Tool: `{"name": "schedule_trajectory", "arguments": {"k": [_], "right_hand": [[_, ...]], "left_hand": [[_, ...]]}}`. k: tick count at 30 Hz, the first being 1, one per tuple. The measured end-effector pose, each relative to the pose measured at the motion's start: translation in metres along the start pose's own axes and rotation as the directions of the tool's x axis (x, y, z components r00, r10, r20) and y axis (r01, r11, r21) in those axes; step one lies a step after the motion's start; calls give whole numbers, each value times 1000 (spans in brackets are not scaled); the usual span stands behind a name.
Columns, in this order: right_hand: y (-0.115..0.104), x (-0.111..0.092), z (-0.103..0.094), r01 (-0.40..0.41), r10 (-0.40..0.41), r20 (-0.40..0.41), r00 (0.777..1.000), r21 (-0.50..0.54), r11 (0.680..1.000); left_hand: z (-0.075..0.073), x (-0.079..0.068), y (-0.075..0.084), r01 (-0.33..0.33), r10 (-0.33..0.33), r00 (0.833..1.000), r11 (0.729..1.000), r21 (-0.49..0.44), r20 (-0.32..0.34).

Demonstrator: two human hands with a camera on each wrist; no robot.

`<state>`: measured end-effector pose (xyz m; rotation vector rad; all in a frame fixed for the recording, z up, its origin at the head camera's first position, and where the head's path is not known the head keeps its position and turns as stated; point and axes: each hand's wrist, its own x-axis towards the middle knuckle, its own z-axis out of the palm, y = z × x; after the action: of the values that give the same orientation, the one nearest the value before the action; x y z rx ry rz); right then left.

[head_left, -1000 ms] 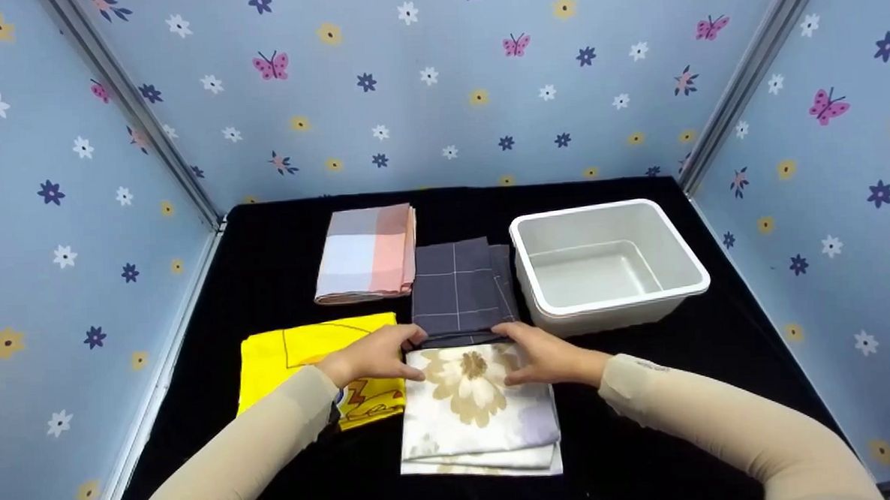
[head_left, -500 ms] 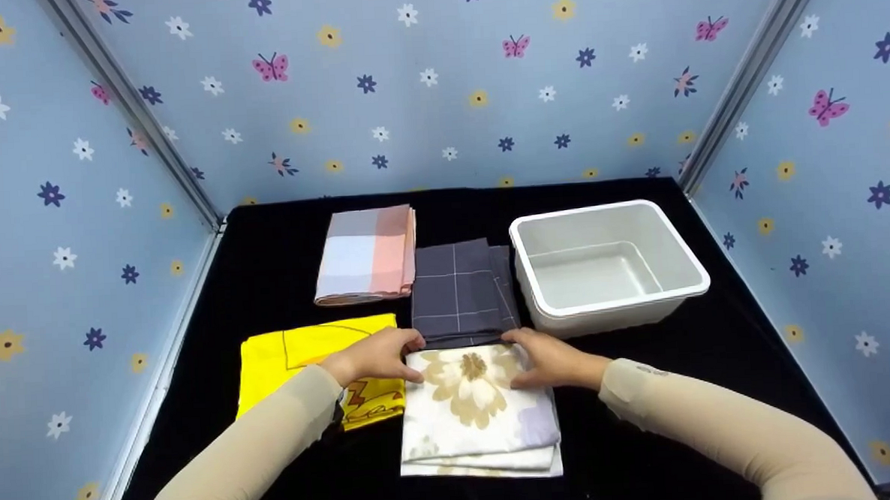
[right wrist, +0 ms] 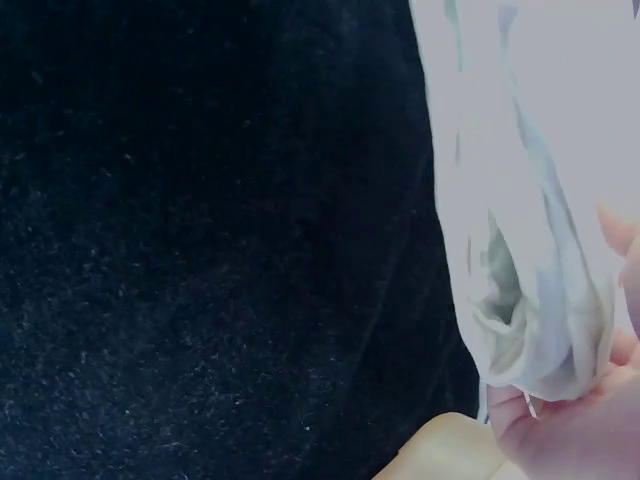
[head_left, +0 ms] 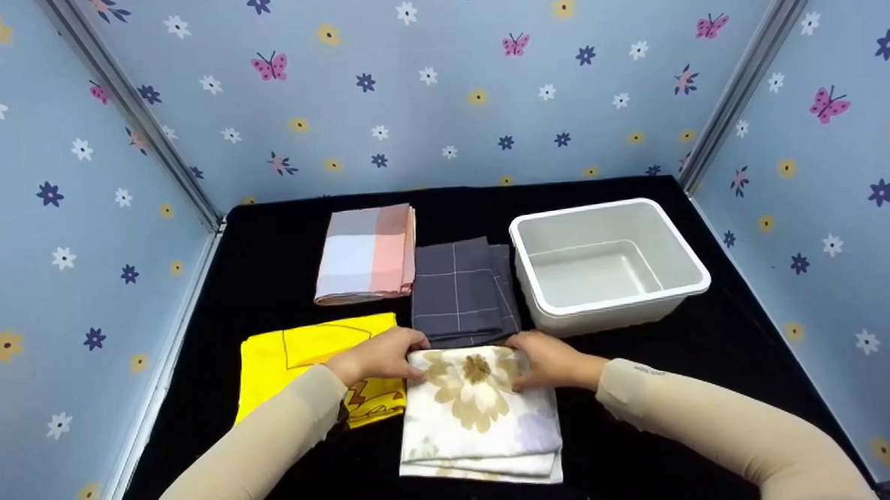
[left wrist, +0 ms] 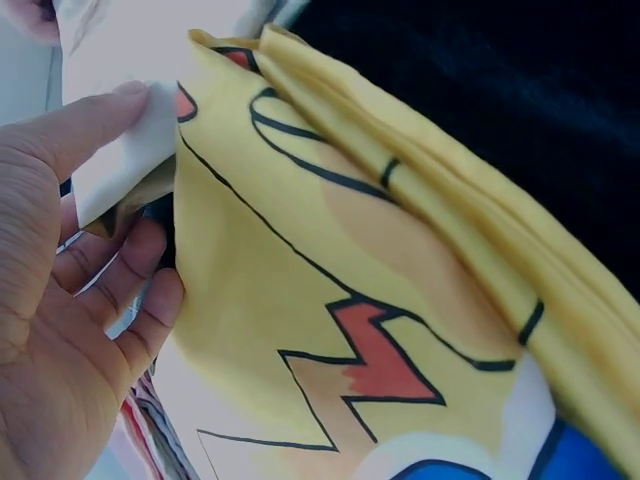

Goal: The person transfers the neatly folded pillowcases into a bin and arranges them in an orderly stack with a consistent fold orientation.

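A folded white cloth with a beige flower print (head_left: 478, 414) lies at the front middle. My left hand (head_left: 380, 354) pinches its far left corner; in the left wrist view the thumb (left wrist: 105, 118) is on top of the cloth, with fingers curled under the corner. At the far right corner my right hand (head_left: 553, 360) grips the same cloth, and the right wrist view shows fingers beneath the folded layers (right wrist: 545, 340). A folded yellow cloth with cartoon print (head_left: 269, 355) lies under and beside the left hand. Just beyond both hands is a folded dark grey checked cloth (head_left: 454, 291).
A white plastic bin (head_left: 613, 304) stands to the right of the grey cloth, with nothing inside. Behind the yellow cloth lies a folded pink and blue plaid cloth (head_left: 362, 253). Everything rests on a black table cover (head_left: 266, 273), enclosed by flower-patterned panels (head_left: 438, 85).
Both hands have closed in on the floral cloth's far corners, the right one drawing slightly back from the grey cloth. The floral cloth's near edge has shifted slightly toward me.
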<state>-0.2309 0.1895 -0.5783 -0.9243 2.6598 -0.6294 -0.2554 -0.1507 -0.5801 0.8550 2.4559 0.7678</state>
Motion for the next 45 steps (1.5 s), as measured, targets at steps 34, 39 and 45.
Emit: {"name": "schedule_trajectory", "arguments": {"k": [34,39,45], "right_hand": [[-34,-3,-46,123,-124,51,991,15,992],[-43,-4,-57,138,-139,47,989,21,990],[-53,-2,-72,146,-147,41,988,30,989]], "left_hand": [[-31,-14,14,-27,89,987,910,-414,131],[-41,-17,18,-52,115,986,900,-434,120],[-55,-20,21,-62,112,989,898,-435,92]]}}
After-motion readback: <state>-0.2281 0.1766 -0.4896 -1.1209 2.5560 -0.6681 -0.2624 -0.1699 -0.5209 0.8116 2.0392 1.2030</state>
